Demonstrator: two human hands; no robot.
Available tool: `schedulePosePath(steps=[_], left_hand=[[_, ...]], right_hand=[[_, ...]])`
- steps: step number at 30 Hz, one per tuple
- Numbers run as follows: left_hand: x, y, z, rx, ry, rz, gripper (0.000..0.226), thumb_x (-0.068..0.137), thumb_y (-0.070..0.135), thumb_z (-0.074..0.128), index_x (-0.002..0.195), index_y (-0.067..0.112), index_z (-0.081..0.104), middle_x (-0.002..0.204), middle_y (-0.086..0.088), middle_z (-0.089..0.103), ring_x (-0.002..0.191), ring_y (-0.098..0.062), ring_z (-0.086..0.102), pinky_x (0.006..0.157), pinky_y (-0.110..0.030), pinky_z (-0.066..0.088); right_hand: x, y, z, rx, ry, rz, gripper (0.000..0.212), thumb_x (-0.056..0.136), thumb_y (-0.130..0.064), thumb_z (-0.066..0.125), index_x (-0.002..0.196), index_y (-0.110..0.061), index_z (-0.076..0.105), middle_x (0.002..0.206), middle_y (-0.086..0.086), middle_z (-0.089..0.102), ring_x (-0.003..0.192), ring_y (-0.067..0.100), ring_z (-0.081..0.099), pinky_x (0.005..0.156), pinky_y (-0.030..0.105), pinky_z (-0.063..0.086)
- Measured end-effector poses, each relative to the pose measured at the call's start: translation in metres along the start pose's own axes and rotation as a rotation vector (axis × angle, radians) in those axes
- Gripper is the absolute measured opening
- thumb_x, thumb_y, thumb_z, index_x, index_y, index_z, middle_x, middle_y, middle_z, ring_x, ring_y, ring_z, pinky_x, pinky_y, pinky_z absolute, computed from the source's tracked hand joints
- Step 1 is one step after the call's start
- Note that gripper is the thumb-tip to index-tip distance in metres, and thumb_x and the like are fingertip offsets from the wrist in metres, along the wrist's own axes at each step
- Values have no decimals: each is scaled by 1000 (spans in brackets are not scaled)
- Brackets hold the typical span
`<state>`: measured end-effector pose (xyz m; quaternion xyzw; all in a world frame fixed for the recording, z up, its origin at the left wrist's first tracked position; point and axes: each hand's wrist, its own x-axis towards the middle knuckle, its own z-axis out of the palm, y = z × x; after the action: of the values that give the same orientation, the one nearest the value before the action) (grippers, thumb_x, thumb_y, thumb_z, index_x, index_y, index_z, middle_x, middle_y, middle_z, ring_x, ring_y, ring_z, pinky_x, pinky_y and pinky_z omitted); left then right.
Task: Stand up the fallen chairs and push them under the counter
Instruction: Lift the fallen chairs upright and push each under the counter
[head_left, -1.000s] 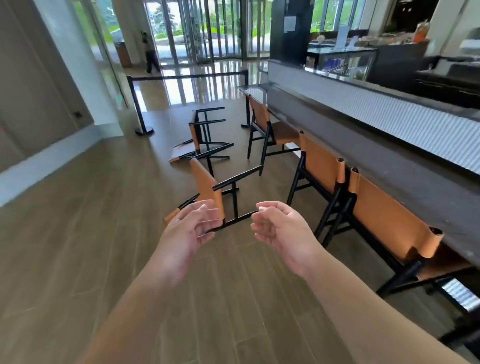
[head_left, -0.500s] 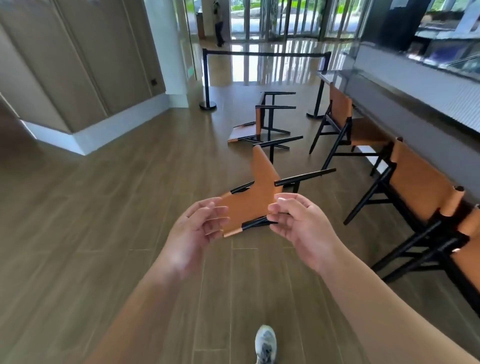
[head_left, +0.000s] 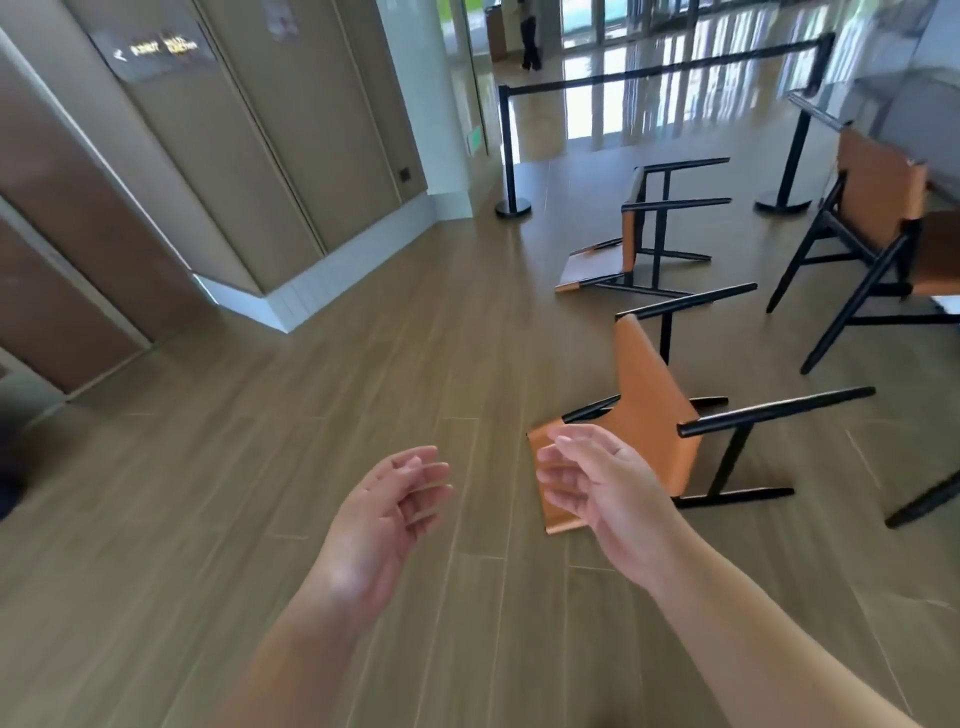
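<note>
Lying on the wooden floor (head_left: 311, 467), two chairs wait to be stood up. The near chair (head_left: 649, 415) rests on its back at centre right, seat edge up and black legs pointing right. The far chair (head_left: 639, 244) lies the same way just beyond it, near a belt barrier (head_left: 511, 150). One upright chair (head_left: 883, 208) stands at the far right; whether it is fully under the worktop cannot be told, as the worktop barely shows at that edge. By my reading the task is at an early stage: both fallen chairs must be raised and pushed in, and neither is gripped yet.

Both bare forearms reach forward from the bottom of the view. The left hand (head_left: 384, 509) hangs over bare floor left of the near chair, palm turned inward, fingers loosely curled and apart, holding nothing. The right hand (head_left: 602, 483) hovers in front of that chair's backrest, fingers spread and relaxed, also empty; whether it touches the leather cannot be told.
</note>
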<state>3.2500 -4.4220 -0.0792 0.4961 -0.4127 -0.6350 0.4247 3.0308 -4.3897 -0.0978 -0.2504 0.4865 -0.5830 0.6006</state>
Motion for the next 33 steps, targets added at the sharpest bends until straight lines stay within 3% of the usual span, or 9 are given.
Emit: schedulePosePath(steps=[9, 18, 22, 33], left_hand=[[87, 40, -13, -48, 109, 38, 26, 100, 19, 45, 110, 16, 68, 99, -5, 72, 82, -15, 66, 73, -31, 42], [175, 60, -61, -150, 66, 44, 26, 100, 22, 45, 111, 16, 67, 96, -3, 72, 78, -13, 67, 70, -29, 44], [233, 64, -99, -212, 29, -3, 27, 101, 23, 44, 112, 16, 68, 96, -3, 72, 77, -13, 68, 71, -30, 45], [405, 132, -213, -230, -175, -39, 29, 102, 25, 42, 114, 17, 67, 98, -3, 72, 81, -14, 67, 76, -32, 45]], right_hand=[[99, -27, 30, -44, -74, 41, 15, 96, -18, 60, 105, -15, 70, 92, 2, 71, 85, 18, 67, 85, 39, 54], [176, -36, 85, -103, -22, 57, 13, 96, -15, 59, 105, -11, 68, 90, 4, 68, 83, 20, 65, 85, 39, 53], [218, -34, 117, -132, 35, 41, 14, 97, -14, 57, 106, -10, 68, 91, 5, 67, 84, 21, 65, 79, 35, 52], [345, -14, 262, -220, 162, 10, 14, 97, -15, 57, 107, -10, 66, 92, 5, 66, 82, 18, 63, 84, 38, 49]])
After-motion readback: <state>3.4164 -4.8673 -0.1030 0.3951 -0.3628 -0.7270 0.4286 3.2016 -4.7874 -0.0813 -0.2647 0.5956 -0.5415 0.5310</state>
